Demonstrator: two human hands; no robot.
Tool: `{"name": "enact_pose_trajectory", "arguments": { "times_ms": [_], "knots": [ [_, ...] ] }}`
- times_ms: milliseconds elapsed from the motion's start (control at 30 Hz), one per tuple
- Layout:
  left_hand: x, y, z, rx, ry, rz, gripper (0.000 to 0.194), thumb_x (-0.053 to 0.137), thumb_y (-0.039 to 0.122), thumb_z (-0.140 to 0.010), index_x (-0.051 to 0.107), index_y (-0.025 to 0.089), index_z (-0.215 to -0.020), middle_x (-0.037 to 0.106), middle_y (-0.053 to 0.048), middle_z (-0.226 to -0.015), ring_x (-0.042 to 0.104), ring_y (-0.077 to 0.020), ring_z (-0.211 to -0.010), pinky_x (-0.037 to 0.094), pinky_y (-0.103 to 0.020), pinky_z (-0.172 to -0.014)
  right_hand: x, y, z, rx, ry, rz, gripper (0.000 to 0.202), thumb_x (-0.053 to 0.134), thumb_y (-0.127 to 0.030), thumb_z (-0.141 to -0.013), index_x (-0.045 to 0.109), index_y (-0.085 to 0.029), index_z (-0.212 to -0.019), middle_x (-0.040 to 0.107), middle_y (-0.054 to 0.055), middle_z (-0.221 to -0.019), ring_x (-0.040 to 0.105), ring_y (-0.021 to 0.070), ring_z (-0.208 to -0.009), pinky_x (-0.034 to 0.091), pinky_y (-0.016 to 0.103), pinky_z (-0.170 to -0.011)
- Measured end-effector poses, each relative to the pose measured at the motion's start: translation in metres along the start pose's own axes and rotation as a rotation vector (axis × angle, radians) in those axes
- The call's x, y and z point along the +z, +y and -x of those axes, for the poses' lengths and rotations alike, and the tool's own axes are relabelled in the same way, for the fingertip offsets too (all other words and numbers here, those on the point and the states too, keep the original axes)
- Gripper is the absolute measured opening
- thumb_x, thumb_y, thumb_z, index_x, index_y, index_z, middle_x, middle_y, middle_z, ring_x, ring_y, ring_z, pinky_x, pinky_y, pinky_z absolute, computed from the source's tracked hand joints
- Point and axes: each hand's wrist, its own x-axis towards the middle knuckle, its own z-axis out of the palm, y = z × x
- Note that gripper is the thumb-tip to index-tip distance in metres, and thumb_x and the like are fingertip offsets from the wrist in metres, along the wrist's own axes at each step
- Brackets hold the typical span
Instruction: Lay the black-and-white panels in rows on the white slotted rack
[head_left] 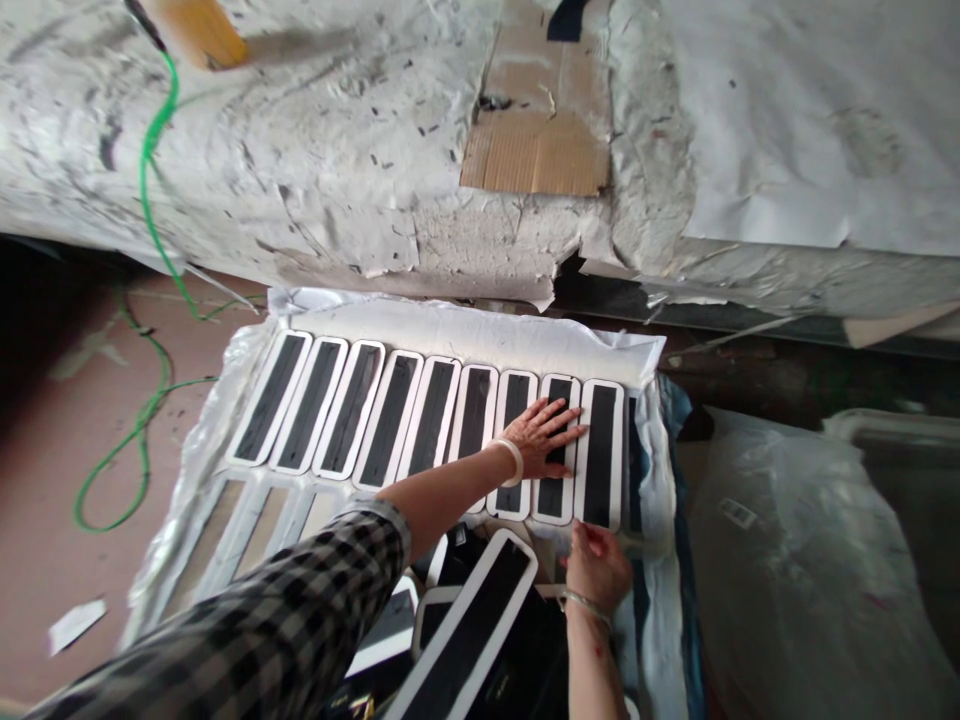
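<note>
Side by side in a row lie several long black panels with rounded white rims (424,415). My left hand (541,438) rests flat across the row's right part, palm down and fingers spread over a black-and-white panel (553,500). At the lower end of the rightmost panel (600,455), my right hand (598,568) has its fingers curled together. Whatever they hold, if anything, is hidden. A loose panel (469,625) lies tilted over a heap of similar pieces between my forearms.
A white sheet-lined tray (450,325) bears the row. Behind it is a paper-covered surface (337,180) with a cardboard piece (536,120) and a yellow container (199,30). A green cord (146,200) trails at left. Clear plastic (795,570) lies at right.
</note>
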Motion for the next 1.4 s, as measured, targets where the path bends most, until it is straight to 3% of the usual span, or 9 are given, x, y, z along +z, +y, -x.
{"name": "enact_pose_trajectory", "arguments": {
  "times_ms": [267, 433, 533, 667, 800, 1000, 1100, 1200, 1400],
  "knots": [
    [0.012, 0.005, 0.004, 0.036, 0.014, -0.029, 0.073, 0.044, 0.064, -0.092, 0.026, 0.026, -0.152, 0.015, -0.002, -0.159, 0.009, -0.0274, -0.146, 0.007, -0.047, -0.119, -0.05, 0.001, 0.016, -0.018, -0.05, 0.05, 0.045, 0.064, -0.06, -0.061, 0.065, -0.02, -0.082, 0.065, 0.005, -0.07, 0.061, 0.0225, -0.063, 0.053, 0.035, -0.058],
    [0.008, 0.014, 0.011, 0.008, -0.023, -0.002, 0.061, 0.039, 0.055, -0.098, 0.03, 0.025, -0.15, 0.02, -0.003, -0.158, 0.017, -0.0258, -0.145, 0.013, -0.045, -0.118, -0.067, -0.02, 0.071, -0.228, -0.233, 0.207, 0.051, 0.056, -0.065, -0.072, 0.064, -0.018, -0.09, 0.065, 0.007, -0.073, 0.061, 0.0228, -0.065, 0.051, 0.037, -0.064],
    [0.004, 0.017, 0.017, 0.013, -0.016, -0.002, 0.06, 0.04, 0.051, -0.098, 0.029, 0.024, -0.151, 0.018, -0.003, -0.158, 0.014, -0.0253, -0.145, 0.012, -0.044, -0.119, -0.057, -0.031, 0.122, -0.364, -0.309, 0.29, 0.059, 0.049, -0.066, -0.081, 0.058, -0.016, -0.11, 0.062, 0.011, -0.092, 0.058, 0.0207, -0.064, 0.051, 0.036, -0.059],
    [0.004, 0.021, 0.024, 0.026, -0.005, -0.007, 0.057, 0.04, 0.049, -0.099, 0.03, 0.027, -0.15, 0.019, -0.003, -0.158, 0.012, -0.0255, -0.146, 0.01, -0.044, -0.119, -0.025, -0.02, 0.179, -0.527, -0.285, 0.387, 0.072, 0.047, -0.059, -0.087, 0.034, -0.009, -0.137, 0.046, 0.026, -0.133, 0.05, 0.0387, -0.116, 0.047, 0.054, -0.091],
    [0.004, 0.028, 0.026, -0.016, 0.009, 0.033, 0.048, 0.044, 0.042, -0.099, 0.037, 0.036, -0.146, 0.02, -0.004, -0.158, 0.016, -0.0286, -0.145, 0.013, -0.049, -0.117, 0.004, 0.002, 0.202, -0.518, -0.248, 0.619, 0.077, 0.043, -0.059, -0.085, 0.028, -0.013, -0.144, 0.029, 0.025, -0.149, 0.039, 0.0521, -0.119, 0.046, 0.068, -0.076],
    [0.0, 0.032, 0.024, -0.038, -0.043, 0.154, 0.063, 0.052, 0.059, -0.09, 0.038, 0.032, -0.146, 0.015, -0.007, -0.159, 0.011, -0.0315, -0.145, 0.012, -0.053, -0.116, -0.013, 0.021, 0.191, -0.715, -0.177, 0.455, 0.061, 0.046, -0.046, -0.088, 0.033, -0.018, -0.141, 0.042, 0.023, -0.141, 0.048, 0.0426, -0.119, 0.048, 0.062, -0.09],
    [-0.004, 0.037, 0.021, -0.078, -0.088, 0.178, 0.069, 0.054, 0.062, -0.087, 0.04, 0.029, -0.145, 0.014, -0.011, -0.159, 0.008, -0.0354, -0.145, 0.01, -0.057, -0.114, -0.037, 0.026, 0.173, -0.897, -0.34, 0.573, 0.063, 0.051, -0.019, -0.084, 0.033, -0.029, -0.143, 0.045, 0.013, -0.143, 0.05, 0.0324, -0.122, 0.053, 0.045, -0.093],
    [-0.007, 0.042, 0.018, -0.096, -0.103, 0.174, 0.069, 0.057, 0.061, -0.085, 0.043, 0.027, -0.143, 0.014, -0.013, -0.158, 0.01, -0.038, -0.144, 0.01, -0.061, -0.113, -0.051, 0.018, 0.148, -1.054, -0.539, 0.865, 0.086, 0.045, 0.002, -0.07, 0.029, -0.036, -0.145, 0.028, 0.006, -0.155, 0.055, 0.031, -0.117, 0.058, 0.04, -0.082],
    [-0.006, 0.041, 0.018, -0.075, -0.076, 0.175, 0.069, 0.055, 0.062, -0.086, 0.041, 0.028, -0.144, 0.018, -0.005, -0.158, 0.01, -0.0374, -0.144, 0.012, -0.061, -0.113, -0.044, -0.045, 0.101, -1.56, -0.928, 0.982, 0.058, 0.04, -0.02, -0.088, 0.03, -0.025, -0.145, 0.038, 0.003, -0.151, 0.038, 0.0318, -0.134, 0.046, 0.055, -0.102]
  ]
}}
